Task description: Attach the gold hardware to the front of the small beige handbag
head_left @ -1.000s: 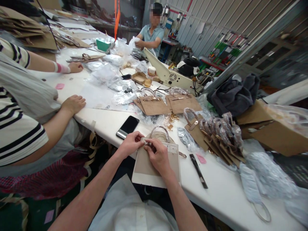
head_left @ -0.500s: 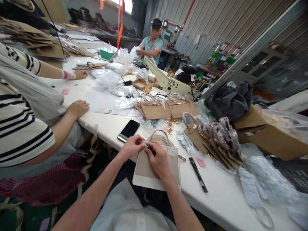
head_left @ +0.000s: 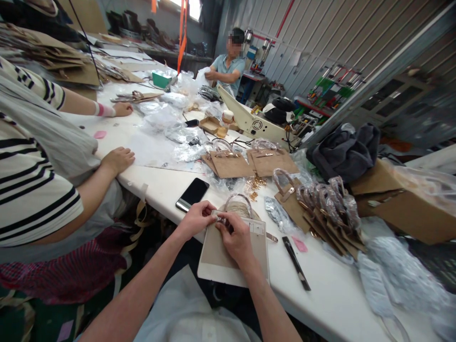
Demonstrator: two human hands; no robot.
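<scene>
A flat beige bag panel [head_left: 213, 266] with pale borders lies over the table's near edge, partly overhanging it. Behind its top edge stands a handle [head_left: 237, 195] wrapped in clear plastic. My left hand [head_left: 197, 219] is closed in a pinch at the panel's upper left corner. My right hand [head_left: 235, 237] rests on the panel with its fingers bent, pinching at the same spot. Between the fingertips is a small shiny piece, too covered to name. A strap end [head_left: 271, 237] sticks out to the right of the panel.
A phone [head_left: 193, 194] lies left of my hands, a dark tool [head_left: 296, 263] to the right. Small gold fittings [head_left: 255, 186], brown bag panels [head_left: 230, 164] and a cream machine [head_left: 254, 121] stand beyond. One co-worker's hand [head_left: 118, 160] rests on the table; another person [head_left: 228, 66] sits far back.
The view has shifted slightly, so everything sits a little lower and to the right. My hands stay pinched at the panel's corner, with the small shiny piece showing a bit more.
</scene>
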